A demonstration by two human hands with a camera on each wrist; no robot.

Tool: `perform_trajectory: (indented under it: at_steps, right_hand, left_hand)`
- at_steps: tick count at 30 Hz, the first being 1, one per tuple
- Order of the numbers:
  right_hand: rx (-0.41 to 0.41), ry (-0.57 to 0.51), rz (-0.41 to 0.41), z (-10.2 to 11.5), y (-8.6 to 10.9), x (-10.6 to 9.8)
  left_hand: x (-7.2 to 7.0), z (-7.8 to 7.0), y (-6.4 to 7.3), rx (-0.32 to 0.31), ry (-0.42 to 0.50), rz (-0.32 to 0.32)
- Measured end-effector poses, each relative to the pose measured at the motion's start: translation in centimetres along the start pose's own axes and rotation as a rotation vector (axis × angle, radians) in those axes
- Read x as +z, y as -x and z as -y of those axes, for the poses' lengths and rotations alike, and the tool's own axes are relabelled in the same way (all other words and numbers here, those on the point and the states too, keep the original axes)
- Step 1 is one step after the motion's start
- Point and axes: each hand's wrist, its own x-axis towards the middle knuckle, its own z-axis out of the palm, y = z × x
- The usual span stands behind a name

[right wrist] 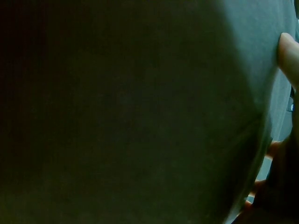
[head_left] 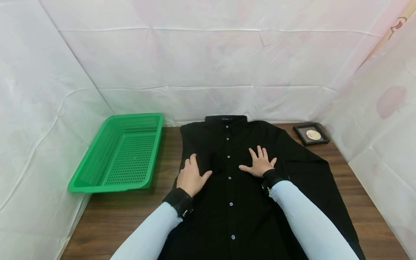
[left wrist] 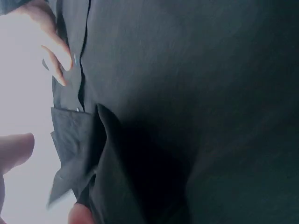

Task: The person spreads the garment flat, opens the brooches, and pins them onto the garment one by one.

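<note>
A black button-up shirt lies front side up, its collar at the far end and its white buttons running down the middle. My left hand is over the shirt's left edge, fingers together and thumb out to the side. On the right half of the chest rests my right hand, its fingers spread wide. In the left wrist view, folds of the black cloth rise close to my fingertips. Dark cloth fills most of the right wrist view, with my thumb at its edge.
A green perforated basket stands to the left of the shirt. At the back right is a small black frame with a round pale disc in it. White sheets hang around the wooden table on three sides.
</note>
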Motion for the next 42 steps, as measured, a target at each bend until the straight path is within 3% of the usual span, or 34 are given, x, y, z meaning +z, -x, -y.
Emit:
perform_trajectory:
  at_steps: [3, 5, 13, 16, 20, 25, 30, 35, 42]
  right_hand:
    - [0.001, -0.003, -0.001, -0.1, 0.0, 0.1]
    - [0.005, 0.003, -0.001, -0.1, 0.0, 0.1]
    - [0.007, 0.012, 0.0, 0.1, 0.2, -0.3]
    - [0.009, 0.022, -0.004, 0.1, 0.2, -0.3]
    - [0.014, 0.021, 0.001, 0.3, 0.3, -0.3]
    - [0.013, 0.021, 0.006, 0.5, 0.4, -0.3]
    - [0.008, 0.023, 0.013, 0.8, 0.5, -0.4]
    - [0.012, 0.02, 0.006, 0.7, 0.6, -0.4]
    - [0.018, 0.021, -0.001, 0.4, 0.6, -0.5]
  left_hand:
    - [-0.1, -0.2, -0.6, -0.078, -0.097, 0.057]
    - [-0.1, -0.4, -0.9, -0.083, -0.116, 0.078]
    - [1.4, -3.5, -1.6, 0.086, -0.129, 0.145]
    - [2.6, -4.7, -2.2, 0.1, -0.156, 0.205]
    - [4.2, -5.4, -3.4, 0.04, -0.199, 0.303]
    - [5.2, -4.9, -4.6, -0.073, -0.212, 0.382]
    - [5.8, -4.3, -5.0, -0.116, -0.164, 0.386]
    - [6.3, -4.1, -5.2, -0.155, -0.086, 0.333]
    - [5.0, -4.8, -5.4, -0.18, -0.061, 0.273]
